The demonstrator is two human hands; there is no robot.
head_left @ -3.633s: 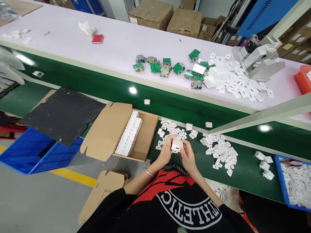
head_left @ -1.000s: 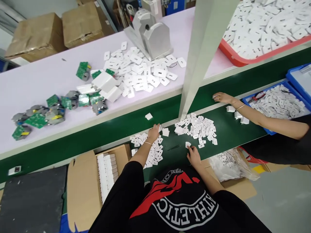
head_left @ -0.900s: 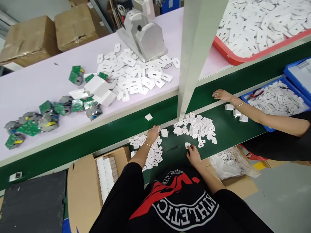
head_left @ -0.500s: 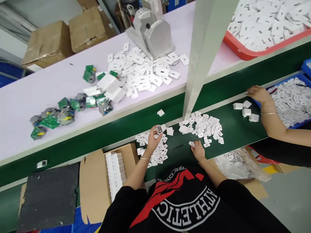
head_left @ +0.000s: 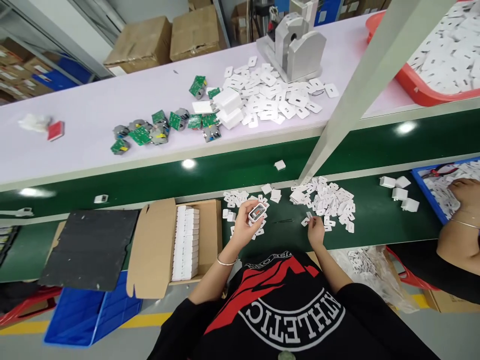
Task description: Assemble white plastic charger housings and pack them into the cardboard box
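My left hand (head_left: 244, 226) is closed around a white charger housing (head_left: 261, 206). Its open end faces me, and something red and dark shows inside. On the right, my right hand (head_left: 316, 232) pinches a small white cover plate (head_left: 309, 216) between thumb and fingers, just above the bench. Beside that hand spreads a pile of white cover plates (head_left: 326, 200). Another group of small white parts (head_left: 234, 198) lies around and partly behind my left hand. Thin dark tweezers (head_left: 284, 221) rest on the green bench (head_left: 279, 235) between my hands.
An open carton (head_left: 210, 240) with rows of white housings stands at left. On the upper shelf lie green circuit boards (head_left: 140, 135), loose cover plates (head_left: 268, 95) and a metal fixture (head_left: 300, 47). At right, a co-worker's hand (head_left: 467, 192) is over a blue bin (head_left: 442, 212).
The camera view has swung left. My left hand has brought the charger housing nearer and turned its open end towards me. The co-worker's hand has moved into the blue bin.
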